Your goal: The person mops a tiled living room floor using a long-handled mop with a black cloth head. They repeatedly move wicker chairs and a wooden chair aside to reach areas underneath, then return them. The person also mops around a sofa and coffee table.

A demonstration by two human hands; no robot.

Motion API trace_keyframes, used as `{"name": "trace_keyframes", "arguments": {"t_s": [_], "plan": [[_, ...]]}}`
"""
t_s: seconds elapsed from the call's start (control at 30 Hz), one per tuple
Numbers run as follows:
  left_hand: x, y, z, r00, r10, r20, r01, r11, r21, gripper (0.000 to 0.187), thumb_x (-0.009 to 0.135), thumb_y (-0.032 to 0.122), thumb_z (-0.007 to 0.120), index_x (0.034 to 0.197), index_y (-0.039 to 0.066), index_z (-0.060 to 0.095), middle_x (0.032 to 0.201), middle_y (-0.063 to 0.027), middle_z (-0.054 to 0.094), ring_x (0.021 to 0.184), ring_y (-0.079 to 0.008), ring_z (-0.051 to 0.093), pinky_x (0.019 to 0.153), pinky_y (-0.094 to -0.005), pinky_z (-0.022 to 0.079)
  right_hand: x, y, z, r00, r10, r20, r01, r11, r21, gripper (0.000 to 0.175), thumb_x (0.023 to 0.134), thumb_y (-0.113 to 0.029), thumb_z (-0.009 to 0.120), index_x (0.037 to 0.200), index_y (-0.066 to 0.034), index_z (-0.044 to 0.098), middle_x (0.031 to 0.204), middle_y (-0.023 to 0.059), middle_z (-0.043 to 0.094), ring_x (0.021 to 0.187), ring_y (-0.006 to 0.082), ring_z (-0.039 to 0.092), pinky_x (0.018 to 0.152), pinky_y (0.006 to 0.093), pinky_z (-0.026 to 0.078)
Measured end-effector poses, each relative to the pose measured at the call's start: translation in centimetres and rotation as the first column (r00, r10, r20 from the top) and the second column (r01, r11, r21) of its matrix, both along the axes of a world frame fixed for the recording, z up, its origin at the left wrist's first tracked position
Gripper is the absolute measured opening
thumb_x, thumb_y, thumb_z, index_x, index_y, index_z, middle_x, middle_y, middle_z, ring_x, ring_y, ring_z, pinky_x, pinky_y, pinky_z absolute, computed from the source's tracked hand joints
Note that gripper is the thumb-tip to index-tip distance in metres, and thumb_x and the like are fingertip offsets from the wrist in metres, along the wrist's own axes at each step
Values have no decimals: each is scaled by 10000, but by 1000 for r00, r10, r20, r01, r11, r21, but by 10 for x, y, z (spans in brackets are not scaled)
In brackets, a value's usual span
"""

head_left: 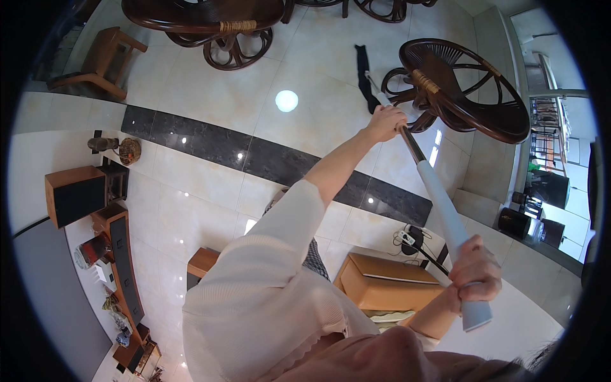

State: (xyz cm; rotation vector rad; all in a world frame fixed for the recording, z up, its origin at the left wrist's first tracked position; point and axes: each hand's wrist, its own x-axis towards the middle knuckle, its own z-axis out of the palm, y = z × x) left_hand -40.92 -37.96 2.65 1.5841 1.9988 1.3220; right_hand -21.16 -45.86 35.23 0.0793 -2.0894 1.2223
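Observation:
Both my hands grip the pole (441,205) of a flat floor mop, which has white sleeves and a bare metal section. My left hand (389,122) is closed around the lower part of the pole, with that arm stretched out. Near the pole's top end, my right hand (476,273) wraps the white grip, and the butt end sticks out below it. The long, narrow dark mop head (363,71) lies on the pale tiled floor (320,62), beside the base of a dark rattan chair (439,81). Part of the mop head is hidden behind the lower pole and my left hand.
A dark rattan table (200,14) and a wooden chair (102,64) stand at the far left. A black stone strip (200,143) crosses the floor. An orange-tan sofa (391,281) and a power strip with cords (405,237) are at right. A speaker (76,196) and low cabinet (121,258) line the left wall.

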Motion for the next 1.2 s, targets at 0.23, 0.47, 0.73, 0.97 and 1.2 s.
{"name": "trace_keyframes", "arguments": {"t_s": [0.23,0.47,0.73,0.97,1.2], "plan": [[47,-93,37,956,263,129,-277,955,106,268,621,41,644,858,126,551,939,-6,570,968,-235,488,816,-391,327,34,23,73,770,602,211,-593,798,-112,170,605,-76,696,651,-158,555,572,-64,578,516,64,578,560,228,376],[104,-170,78,940,317,126,-327,943,64,339,618,84,667,935,128,556,981,-21,567,984,-261,473,843,-400,316,55,12,125,567,812,141,-784,584,-211,161,653,-12,720,656,-111,592,598,-24,621,537,74,612,570,205,394],[151,-204,93,943,325,68,-325,946,-7,352,603,70,686,928,130,562,968,-9,555,987,-242,474,845,-389,307,98,19,142,315,912,263,-895,377,-239,87,735,-96,726,746,-86,640,717,40,664,633,122,644,637,255,436],[120,-147,96,945,327,-23,-316,927,202,277,627,51,665,885,90,574,856,-46,570,865,-258,538,838,-398,318,83,34,117,854,505,-120,-519,815,-259,362,687,-183,723,963,-87,510,914,92,571,867,197,563,759,319,440],[17,-122,88,797,523,301,-578,806,130,202,668,-14,580,861,31,541,704,-101,559,620,-264,553,578,-339,440,75,90,33,962,-194,193,192,981,28,565,757,-208,684,1248,-43,457,1217,75,519,1161,189,463,992,370,343]]}}
